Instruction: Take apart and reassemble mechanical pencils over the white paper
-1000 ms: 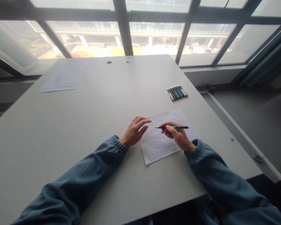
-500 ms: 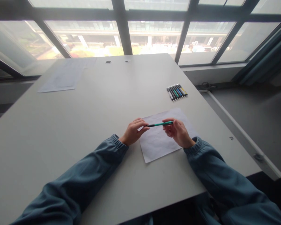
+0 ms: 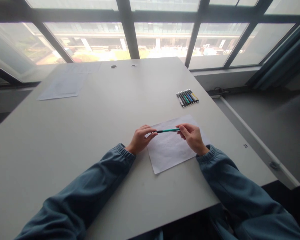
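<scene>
A green pen [image 3: 168,130] with a dark grip section lies level between my two hands, above a white sheet of paper [image 3: 168,153]. My left hand [image 3: 141,137] pinches the dark end between thumb and fingers. At the other end, my right hand [image 3: 192,136] is closed on the pen, and the clip shows along its lower side. The right fingertips cover that far end. Beyond the paper, a row of several pens [image 3: 187,98] lies side by side, with grey, green, blue and yellow parts.
More paper sheets [image 3: 62,85] lie at the far left of the white table [image 3: 110,110]. Two round holes, one of them a cable hole [image 3: 113,66], sit near the back edge. Windows stand behind, and a curtain [image 3: 280,56] hangs at the right.
My right hand has turned and shifted its grip on the pen's end, with its fingers more closed. The pen's clip now shows on the lower side. My left hand keeps its pinch.
</scene>
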Tool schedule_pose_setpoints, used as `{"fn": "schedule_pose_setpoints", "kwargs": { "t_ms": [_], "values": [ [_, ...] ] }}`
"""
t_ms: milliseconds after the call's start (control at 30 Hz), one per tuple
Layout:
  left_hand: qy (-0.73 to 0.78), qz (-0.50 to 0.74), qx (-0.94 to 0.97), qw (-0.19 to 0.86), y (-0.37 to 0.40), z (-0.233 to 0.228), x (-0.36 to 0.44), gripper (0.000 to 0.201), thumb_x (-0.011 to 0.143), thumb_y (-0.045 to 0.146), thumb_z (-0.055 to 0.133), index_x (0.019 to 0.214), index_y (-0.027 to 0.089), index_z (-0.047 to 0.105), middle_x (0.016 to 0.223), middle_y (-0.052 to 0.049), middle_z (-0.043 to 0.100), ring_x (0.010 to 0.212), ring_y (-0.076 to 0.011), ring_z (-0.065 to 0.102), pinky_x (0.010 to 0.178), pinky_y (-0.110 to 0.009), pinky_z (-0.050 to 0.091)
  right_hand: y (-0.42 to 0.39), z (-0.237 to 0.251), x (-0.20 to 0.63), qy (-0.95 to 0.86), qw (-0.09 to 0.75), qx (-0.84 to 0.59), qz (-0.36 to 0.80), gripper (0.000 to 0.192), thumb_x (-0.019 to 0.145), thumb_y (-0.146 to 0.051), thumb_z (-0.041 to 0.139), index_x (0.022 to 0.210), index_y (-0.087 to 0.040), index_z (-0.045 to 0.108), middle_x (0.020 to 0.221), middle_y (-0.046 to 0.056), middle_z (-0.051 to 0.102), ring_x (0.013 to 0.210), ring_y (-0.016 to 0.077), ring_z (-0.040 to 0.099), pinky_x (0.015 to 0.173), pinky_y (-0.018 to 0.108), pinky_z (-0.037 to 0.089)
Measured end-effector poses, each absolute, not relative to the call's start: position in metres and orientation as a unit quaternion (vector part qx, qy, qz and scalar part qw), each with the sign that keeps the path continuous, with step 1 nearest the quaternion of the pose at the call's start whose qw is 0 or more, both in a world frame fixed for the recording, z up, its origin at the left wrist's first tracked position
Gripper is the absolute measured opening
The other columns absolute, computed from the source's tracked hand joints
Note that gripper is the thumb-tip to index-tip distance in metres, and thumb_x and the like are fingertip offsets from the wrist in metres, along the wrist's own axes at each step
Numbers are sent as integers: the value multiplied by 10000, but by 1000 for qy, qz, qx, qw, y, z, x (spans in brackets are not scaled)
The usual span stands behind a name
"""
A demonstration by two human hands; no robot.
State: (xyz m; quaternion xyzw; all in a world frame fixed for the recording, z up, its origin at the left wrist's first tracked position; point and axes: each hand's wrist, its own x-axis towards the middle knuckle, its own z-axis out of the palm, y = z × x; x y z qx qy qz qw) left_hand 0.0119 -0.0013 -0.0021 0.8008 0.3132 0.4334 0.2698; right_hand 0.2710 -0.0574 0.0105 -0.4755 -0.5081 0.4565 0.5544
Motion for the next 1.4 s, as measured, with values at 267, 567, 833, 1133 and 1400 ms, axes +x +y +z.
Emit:
{"fn": "schedule_pose_setpoints", "kwargs": {
  "t_ms": [267,567,833,1133,1400],
  "values": [
    [380,460,754,276,1,0,10,202,906,387,713,893,188,750,827,-48,722,762,-167,618,728,-299,506,-57,16,283,-730,432,-461,262,172,937,-271,670,1060,-203,769,948,61,742,758,164,638,709,311,524],
    [390,489,731,275,2,-1,10,340,919,468,680,1146,215,686,949,-52,729,866,-184,667,799,-323,508,-58,24,282,-749,346,-547,138,131,926,-181,667,1012,-193,765,914,57,708,805,179,643,766,295,498],
    [418,500,702,286,2,-3,6,477,1031,567,393,1137,191,667,877,-46,700,831,-180,649,800,-317,487,5,45,291,-667,197,-718,25,176,954,-289,622,970,-201,774,979,94,754,930,230,687,837,318,473],
    [402,478,713,318,0,-4,6,581,1028,598,358,894,166,722,762,-57,714,751,-183,653,790,-328,508,62,29,284,-608,99,-786,43,230,948,-307,629,1029,-136,761,1089,181,748,1043,287,713,885,341,514],
    [384,474,725,319,0,-4,7,594,1027,606,357,879,165,726,734,-55,713,729,-179,655,789,-335,512,59,25,290,-599,94,-793,60,291,939,-367,614,1044,-140,761,1082,181,754,1065,276,713,920,327,519]
  ]
}}
